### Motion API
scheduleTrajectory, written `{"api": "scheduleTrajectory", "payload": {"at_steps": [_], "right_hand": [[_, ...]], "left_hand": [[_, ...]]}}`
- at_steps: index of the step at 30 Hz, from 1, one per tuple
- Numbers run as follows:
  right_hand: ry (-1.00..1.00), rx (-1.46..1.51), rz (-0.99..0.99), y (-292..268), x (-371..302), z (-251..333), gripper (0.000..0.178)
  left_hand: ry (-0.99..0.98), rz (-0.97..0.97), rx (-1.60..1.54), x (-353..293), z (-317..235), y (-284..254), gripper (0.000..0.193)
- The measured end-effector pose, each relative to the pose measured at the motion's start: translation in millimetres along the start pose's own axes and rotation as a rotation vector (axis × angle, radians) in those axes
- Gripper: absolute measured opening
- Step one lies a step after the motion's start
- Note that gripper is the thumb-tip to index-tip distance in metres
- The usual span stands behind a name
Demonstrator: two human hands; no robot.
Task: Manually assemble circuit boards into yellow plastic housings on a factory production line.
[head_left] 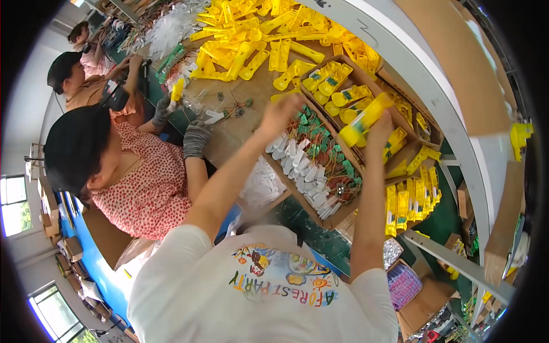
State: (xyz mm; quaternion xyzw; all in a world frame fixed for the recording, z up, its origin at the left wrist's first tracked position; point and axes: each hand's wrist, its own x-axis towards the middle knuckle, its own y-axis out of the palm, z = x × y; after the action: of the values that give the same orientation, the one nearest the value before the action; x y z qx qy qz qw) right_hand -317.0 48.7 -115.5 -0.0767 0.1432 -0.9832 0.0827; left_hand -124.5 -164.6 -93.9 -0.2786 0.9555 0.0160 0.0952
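Observation:
My right hand (380, 132) is raised over the cardboard boxes and grips a long yellow plastic housing (362, 121), which lies tilted. My left hand (282, 110) hovers over the near box (320, 218), which holds small green circuit boards (313, 150) and white plastic parts (297, 163). The left hand is blurred, with its fingers curled; I cannot make out anything in it. The two hands are about a hand's width apart, and the housing points toward the left one.
A big heap of yellow housings (251, 40) covers the far bench. Another box (354, 91) holds housings with green boards. Finished yellow pieces (409, 200) lie stacked at right. Two other people sit at left; a grey-gloved hand (195, 139) rests on the bench.

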Motion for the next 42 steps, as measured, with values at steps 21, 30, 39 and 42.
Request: {"api": "scheduleTrajectory", "payload": {"at_steps": [21, 30, 39, 42], "right_hand": [[-0.596, -0.743, 0.939, 165, -255, -2, 0.013], [-0.301, -0.328, 0.958, 108, -239, 24, 0.013], [-0.269, -0.080, 0.911, -4, -230, 119, 0.017], [-0.022, 0.256, 0.821, -17, -235, 118, 0.017]], "left_hand": [[-0.030, -0.237, 1.371, 114, 66, -97, 0.053], [-0.028, -0.149, -0.152, -124, -10, -68, 0.019], [-0.359, 0.080, -0.226, -221, 28, 16, 0.041], [-0.391, 0.079, -0.303, -229, 8, 28, 0.043]]}}
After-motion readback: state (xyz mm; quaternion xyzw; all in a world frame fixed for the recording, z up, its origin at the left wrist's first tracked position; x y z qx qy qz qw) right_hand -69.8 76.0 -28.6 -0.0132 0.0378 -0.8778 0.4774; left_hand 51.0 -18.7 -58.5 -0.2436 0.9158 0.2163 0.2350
